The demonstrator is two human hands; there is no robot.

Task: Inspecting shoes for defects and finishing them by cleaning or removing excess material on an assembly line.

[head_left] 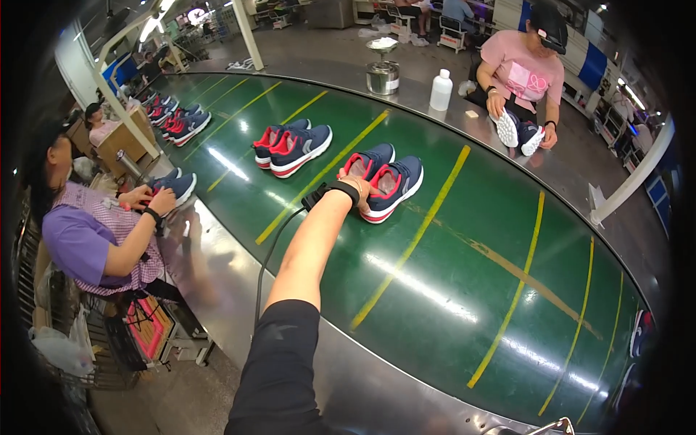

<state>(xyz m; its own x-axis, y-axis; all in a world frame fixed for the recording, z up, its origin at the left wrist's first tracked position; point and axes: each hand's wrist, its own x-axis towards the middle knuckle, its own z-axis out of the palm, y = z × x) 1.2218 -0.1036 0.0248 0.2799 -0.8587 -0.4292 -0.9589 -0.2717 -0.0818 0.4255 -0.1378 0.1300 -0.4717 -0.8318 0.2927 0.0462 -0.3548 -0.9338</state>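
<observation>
My left arm reaches out over the green conveyor belt [464,290], with a black band and a cable at the wrist. At its end my left hand [355,190] is closed at the heels of a pair of navy sneakers; the fingers are partly hidden. The left sneaker [377,156] and the right sneaker [409,174] stand side by side, toes pointing away from me. Both have red linings, pale stuffing inside and white and red soles. My right hand is out of view.
Another pair of sneakers [308,148] stands farther left on the belt, with several more beyond. One co-worker [94,225] at left and another [525,72] across the belt handle similar shoes. A white bottle [441,90] and a metal canister [383,76] stand on the far ledge.
</observation>
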